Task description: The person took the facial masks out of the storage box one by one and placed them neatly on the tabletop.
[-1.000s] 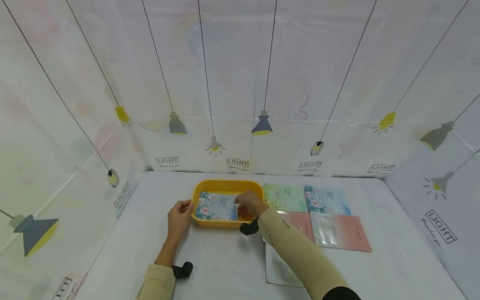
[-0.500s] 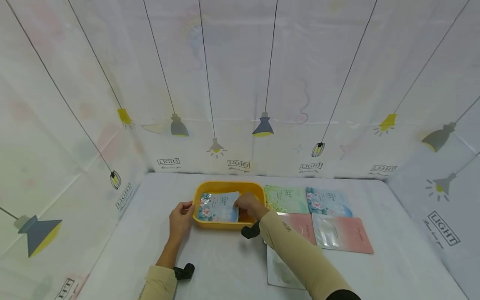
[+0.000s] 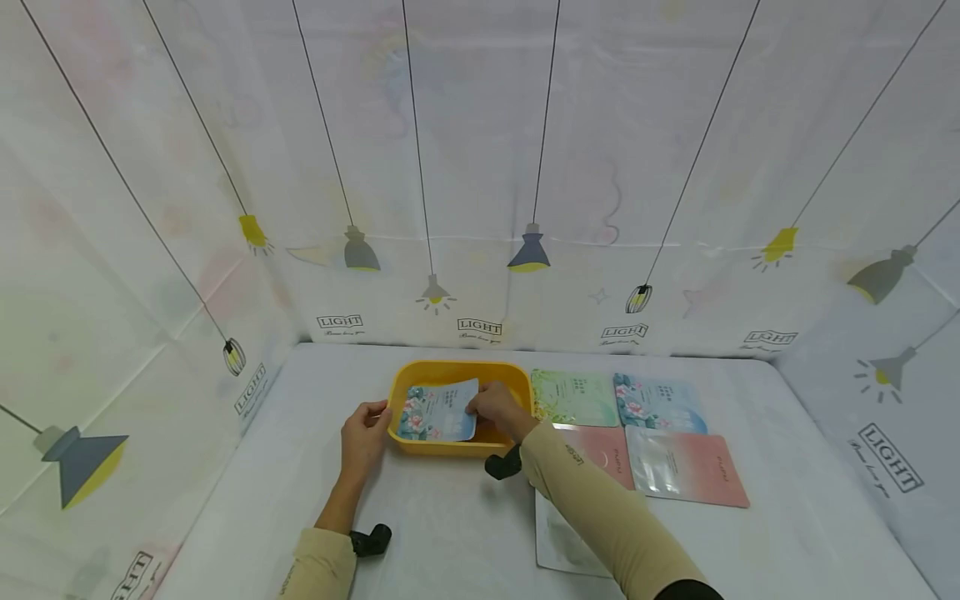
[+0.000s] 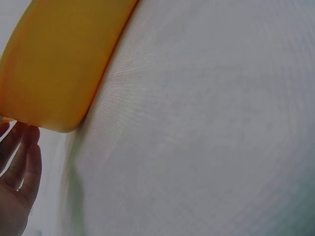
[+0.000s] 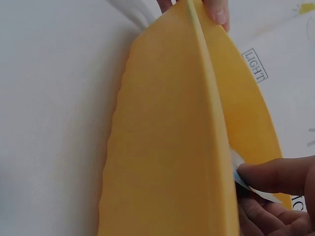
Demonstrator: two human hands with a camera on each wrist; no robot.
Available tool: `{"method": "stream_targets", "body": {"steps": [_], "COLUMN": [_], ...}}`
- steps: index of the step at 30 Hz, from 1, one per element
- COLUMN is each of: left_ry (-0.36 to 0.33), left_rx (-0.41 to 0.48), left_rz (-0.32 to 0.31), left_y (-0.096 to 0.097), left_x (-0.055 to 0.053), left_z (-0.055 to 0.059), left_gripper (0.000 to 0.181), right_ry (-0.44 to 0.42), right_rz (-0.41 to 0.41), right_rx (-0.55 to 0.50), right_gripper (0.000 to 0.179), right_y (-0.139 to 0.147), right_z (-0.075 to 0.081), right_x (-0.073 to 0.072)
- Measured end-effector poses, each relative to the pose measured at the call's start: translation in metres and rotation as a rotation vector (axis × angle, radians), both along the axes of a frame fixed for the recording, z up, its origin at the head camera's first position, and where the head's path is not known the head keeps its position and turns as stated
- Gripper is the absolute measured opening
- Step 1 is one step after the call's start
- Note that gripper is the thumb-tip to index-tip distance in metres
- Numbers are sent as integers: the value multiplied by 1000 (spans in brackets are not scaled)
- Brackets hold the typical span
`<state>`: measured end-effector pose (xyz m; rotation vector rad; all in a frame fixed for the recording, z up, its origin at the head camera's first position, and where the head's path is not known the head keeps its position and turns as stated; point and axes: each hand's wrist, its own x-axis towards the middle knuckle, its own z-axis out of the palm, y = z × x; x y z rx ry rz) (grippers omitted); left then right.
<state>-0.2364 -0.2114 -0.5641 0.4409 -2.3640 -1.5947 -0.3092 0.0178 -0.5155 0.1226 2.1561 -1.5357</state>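
Observation:
A yellow plastic tray (image 3: 450, 448) stands on the white-covered table. My left hand (image 3: 363, 446) grips its left end, with the thumb (image 5: 216, 11) over the rim and the fingers (image 4: 30, 169) against the outside wall. Inside the tray, my right hand (image 3: 498, 410) pinches the right edge of a blue floral sheet mask packet (image 3: 438, 412) between thumb and fingers. The packet's right side is tilted up off the tray floor. From the right wrist view, the tray's near wall hides most of this packet (image 5: 241, 182).
Right of the tray lie a green packet (image 3: 573, 398) and another blue floral packet (image 3: 660, 403). Nearer are pink packets (image 3: 690, 467) and a whitish packet (image 3: 558, 542), partly under the right sleeve (image 3: 600, 504). A lamp-printed curtain (image 3: 480, 167) stands behind the table.
The right edge of the blue packet has risen and the packet has turned slightly in the tray. My left hand keeps its place on the tray's end. The head view has shifted slightly.

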Motion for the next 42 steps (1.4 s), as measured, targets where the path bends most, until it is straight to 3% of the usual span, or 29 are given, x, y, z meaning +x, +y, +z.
{"method": "stream_targets", "body": {"steps": [16,23,32,42], "left_ry": [23,53,44,77], "left_rx": [-35,-34,-34,-38], "left_rz": [19,8,1,6], "left_y": [0,1,2,2], "left_x": [2,1,2,2], "left_z": [-1,-2,1,-1], "left_gripper": [27,27,27,25], "right_ry": [53,40,80,76], "right_rz": [-75,-105,-56,-49], "right_rx": [-88,-112,-140,-160], "right_gripper": [32,34,32,37], "right_y": [4,12,29,48], "right_z": [6,17,37,46], "right_x": [-2,-7,-8,-4]}}
